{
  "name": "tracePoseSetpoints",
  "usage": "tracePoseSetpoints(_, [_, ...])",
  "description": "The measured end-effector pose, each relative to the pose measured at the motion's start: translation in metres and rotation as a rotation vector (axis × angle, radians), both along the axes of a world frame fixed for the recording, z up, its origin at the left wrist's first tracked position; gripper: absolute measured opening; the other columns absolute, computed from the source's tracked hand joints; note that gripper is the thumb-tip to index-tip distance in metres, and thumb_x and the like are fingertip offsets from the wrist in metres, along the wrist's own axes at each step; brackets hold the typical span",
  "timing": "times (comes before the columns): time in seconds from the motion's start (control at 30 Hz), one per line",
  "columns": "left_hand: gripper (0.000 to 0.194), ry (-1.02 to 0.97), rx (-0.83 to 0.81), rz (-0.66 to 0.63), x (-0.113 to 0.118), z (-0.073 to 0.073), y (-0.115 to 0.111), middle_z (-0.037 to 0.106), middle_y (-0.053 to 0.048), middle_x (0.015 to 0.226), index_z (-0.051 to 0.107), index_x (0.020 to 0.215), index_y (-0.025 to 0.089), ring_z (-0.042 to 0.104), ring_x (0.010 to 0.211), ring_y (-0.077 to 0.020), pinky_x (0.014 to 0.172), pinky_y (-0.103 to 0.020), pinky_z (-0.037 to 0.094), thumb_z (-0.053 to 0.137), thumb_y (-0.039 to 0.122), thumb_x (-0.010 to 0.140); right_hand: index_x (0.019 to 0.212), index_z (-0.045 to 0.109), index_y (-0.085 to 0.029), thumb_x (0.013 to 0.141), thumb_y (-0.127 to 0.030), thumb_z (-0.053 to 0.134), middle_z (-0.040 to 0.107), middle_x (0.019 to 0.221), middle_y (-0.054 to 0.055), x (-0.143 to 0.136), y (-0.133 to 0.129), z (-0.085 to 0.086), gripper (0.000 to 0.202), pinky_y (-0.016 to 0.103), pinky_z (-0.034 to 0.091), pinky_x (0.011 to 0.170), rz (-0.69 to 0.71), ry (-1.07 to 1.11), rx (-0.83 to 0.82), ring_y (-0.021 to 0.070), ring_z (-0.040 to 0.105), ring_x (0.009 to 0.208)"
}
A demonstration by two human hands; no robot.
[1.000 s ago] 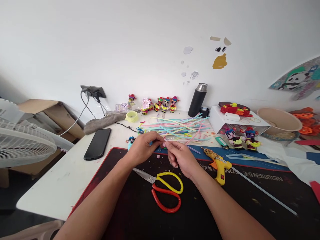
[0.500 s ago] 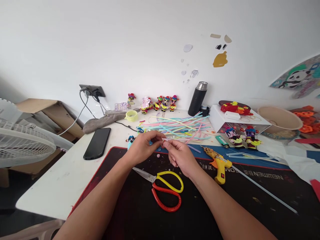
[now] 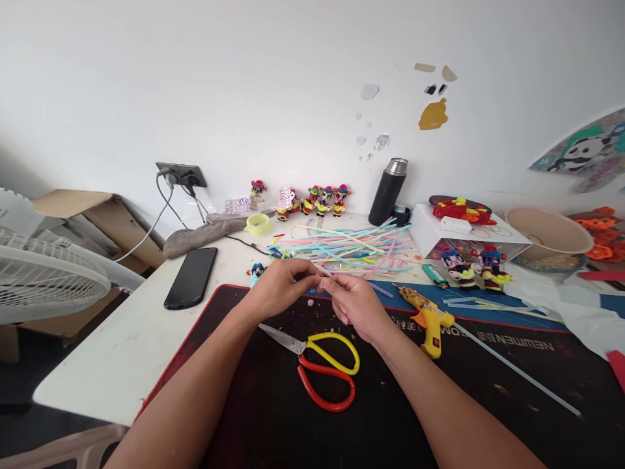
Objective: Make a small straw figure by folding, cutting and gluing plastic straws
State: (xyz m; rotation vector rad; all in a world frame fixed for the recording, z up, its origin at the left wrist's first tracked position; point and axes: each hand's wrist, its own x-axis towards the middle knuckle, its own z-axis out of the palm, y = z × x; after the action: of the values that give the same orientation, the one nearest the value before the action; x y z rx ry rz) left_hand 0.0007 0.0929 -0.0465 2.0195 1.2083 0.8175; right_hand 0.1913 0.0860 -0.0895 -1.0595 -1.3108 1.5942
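Above the back part of the dark mat, my left hand (image 3: 280, 290) and my right hand (image 3: 359, 305) meet fingertip to fingertip. Both are closed in a pinch on something tiny between them; a speck of red shows there, but the fingers hide what it is. Just behind the hands lies a loose pile of pastel pipe cleaners (image 3: 336, 246). Scissors (image 3: 301, 348) with one yellow and one red handle rest on the mat below them. A yellow hot glue gun (image 3: 432, 326) lies to the right, a long glue stick (image 3: 517, 368) trailing from it. A small pipe-cleaner figure (image 3: 256, 271) is partly behind my left hand.
A black phone (image 3: 191, 279) lies at left, near a fan (image 3: 49, 277). Several finished figures (image 3: 322, 202) stand along the wall. Farther right are a black thermos (image 3: 388, 192), a white box (image 3: 422, 231) with two figures before it, a green lighter (image 3: 435, 275) and a beige bowl (image 3: 547, 234).
The view has shifted very slightly. My hands keep their pinch at the same place, with the right fingers turned a little; nothing on the table has been moved.
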Motion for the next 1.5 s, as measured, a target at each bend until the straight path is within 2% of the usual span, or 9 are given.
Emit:
tracePoseSetpoints(0.17, [0.021,-0.063,-0.020,0.016,0.0028,0.0013,-0.0005,0.079,0.000,0.087,0.075,0.084,0.021,0.069,0.082,-0.0181,0.077,-0.027,0.048,0.061,0.032,0.095,0.077,0.064,-0.018,0.083,-0.067,0.071,0.035,0.042,-0.011,-0.0020,-0.0020,0.0030,0.050,0.020,0.020,0.034,-0.024,0.093,-0.009,0.0056,0.032,0.031])
tracePoseSetpoints(0.37, [0.024,-0.119,-0.026,0.089,0.0051,-0.0008,-0.0020,0.078,-0.001,0.085,0.074,0.085,0.020,0.069,0.082,-0.0189,0.076,-0.028,0.048,0.064,0.040,0.093,0.075,0.056,-0.020,0.087,-0.067,0.068,0.047,0.048,-0.008,-0.0021,-0.0037,0.0057,0.050,0.019,0.023,0.034,0.014,0.174,-0.055,0.0061,0.038,0.033])
tracePoseSetpoints(0.53, [0.021,-0.068,0.003,0.081,0.0057,-0.0028,-0.0012,0.078,0.000,0.085,0.074,0.087,0.020,0.069,0.080,-0.0177,0.074,-0.027,0.047,0.061,0.035,0.095,0.083,0.061,-0.020,0.083,-0.062,0.074,0.041,0.045,-0.011,-0.0021,-0.0017,0.0042,0.045,0.019,0.021,0.034,0.005,0.122,-0.049,0.0064,0.036,0.033])
tracePoseSetpoints(0.73, [0.021,-0.048,-0.001,0.031,0.0018,0.0022,-0.0005,0.078,0.001,0.085,0.075,0.084,0.021,0.068,0.081,-0.0172,0.075,-0.026,0.047,0.062,0.034,0.095,0.084,0.064,-0.018,0.085,-0.063,0.071,0.034,0.042,-0.013,-0.0022,-0.0016,0.0031,0.046,0.021,0.018,0.036,-0.009,0.065,0.001,0.0061,0.032,0.032])
tracePoseSetpoints(0.9, [0.024,-0.018,-0.003,0.022,0.0001,0.0025,-0.0013,0.076,0.000,0.083,0.074,0.085,0.020,0.065,0.077,-0.0170,0.072,-0.026,0.046,0.060,0.037,0.095,0.080,0.065,-0.018,0.083,-0.061,0.074,0.034,0.043,-0.012,-0.0018,-0.0022,0.0041,0.044,0.022,0.018,0.035,-0.003,0.066,0.006,0.0064,0.031,0.033])
tracePoseSetpoints(1.07, [0.027,-0.013,-0.034,0.003,0.0021,0.0042,-0.0027,0.076,-0.001,0.082,0.073,0.084,0.020,0.065,0.077,-0.0176,0.071,-0.027,0.047,0.058,0.039,0.095,0.075,0.061,-0.019,0.088,-0.062,0.068,0.033,0.042,-0.012,-0.0028,-0.0027,0.0029,0.046,0.022,0.018,0.035,-0.025,0.096,-0.005,0.0063,0.030,0.031])
tracePoseSetpoints(1.3, [0.029,-0.040,-0.001,0.078,0.0032,0.0031,-0.0027,0.075,-0.001,0.082,0.071,0.084,0.020,0.065,0.078,-0.0183,0.071,-0.027,0.048,0.062,0.045,0.095,0.073,0.053,-0.021,0.088,-0.066,0.067,0.047,0.049,-0.008,-0.0034,-0.0052,0.0047,0.050,0.020,0.023,0.035,0.011,0.149,-0.028,0.0063,0.038,0.033])
tracePoseSetpoints(1.5, [0.022,-0.034,-0.042,0.015,-0.0003,0.0030,-0.0017,0.076,-0.001,0.085,0.073,0.088,0.020,0.066,0.080,-0.0180,0.072,-0.026,0.048,0.060,0.038,0.095,0.078,0.059,-0.020,0.085,-0.062,0.072,0.037,0.044,-0.012,-0.0031,-0.0042,0.0061,0.045,0.021,0.021,0.036,-0.009,0.087,-0.020,0.0064,0.034,0.033])
